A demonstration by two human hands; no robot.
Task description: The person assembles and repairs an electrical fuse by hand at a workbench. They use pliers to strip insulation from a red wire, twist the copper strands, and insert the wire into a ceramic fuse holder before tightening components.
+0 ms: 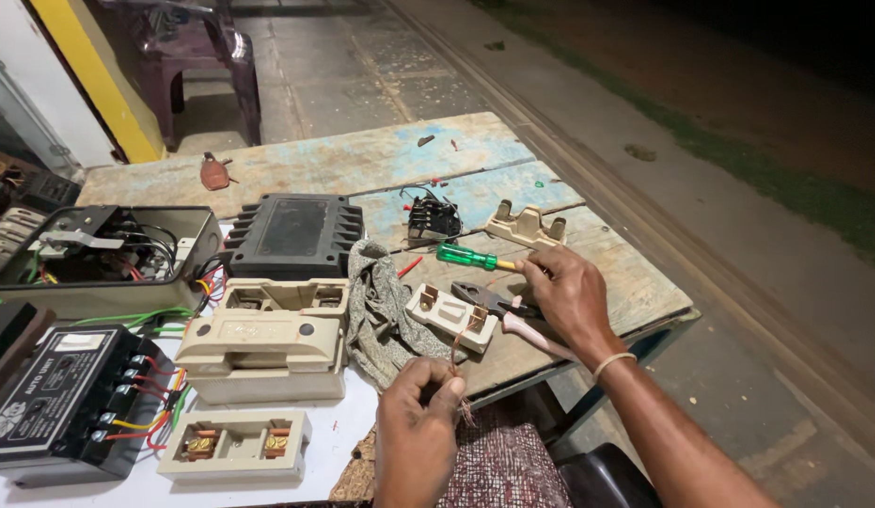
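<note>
Left grip (420,393) pinches copper wire (459,353); right (564,292) holds screwdriver (475,257).

The worktop (362,165) is rough, weathered wood with worn blue paint. The fuse carrier (451,315) looks like matt cream ceramic, perhaps plastic. The screwdriver (470,257) has a glossy green plastic handle, the cloth (386,310) is coarse grey weave, and the wire (459,353) is bare copper.
</note>
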